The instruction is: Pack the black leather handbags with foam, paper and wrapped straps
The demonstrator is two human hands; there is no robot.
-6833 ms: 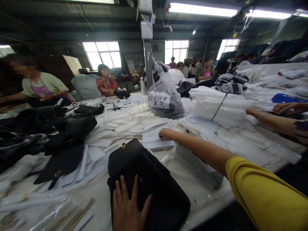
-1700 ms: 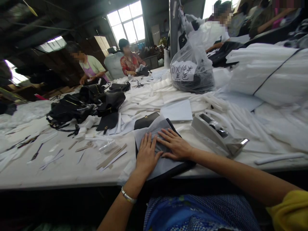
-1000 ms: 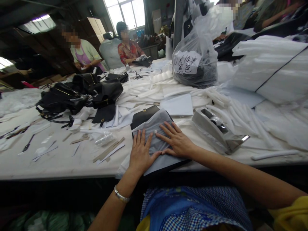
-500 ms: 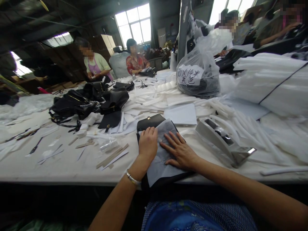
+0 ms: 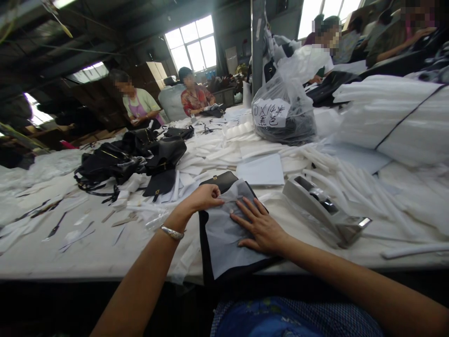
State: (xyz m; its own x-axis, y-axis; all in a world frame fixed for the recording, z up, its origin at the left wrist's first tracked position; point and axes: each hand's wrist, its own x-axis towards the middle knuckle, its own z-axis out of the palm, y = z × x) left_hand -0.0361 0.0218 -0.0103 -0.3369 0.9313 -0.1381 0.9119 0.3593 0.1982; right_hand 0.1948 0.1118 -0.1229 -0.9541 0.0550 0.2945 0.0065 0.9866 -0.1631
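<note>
A black bag lies at the table's front edge, its flap with a small gold clasp pointing away from me. Over its body spreads a thin, whitish translucent sheet of tissue paper, slightly creased. My right hand rests flat on the sheet with fingers spread, pressing it against the bag. At the sheet's upper left edge, just below the flap, my left hand pinches the paper between thumb and fingers. A silver bracelet circles the left wrist.
Right of the bag stands a grey tape dispenser. Behind lie white paper sheets and white foam strips. Black bags are heaped at left; a labelled clear plastic sack stands farther back. Several co-workers sit around the table.
My left hand has gone from lying on the sheet to pinching its upper left edge, its wrist swung out leftward. The right hand stays flat on the paper. The view has shifted slightly.
</note>
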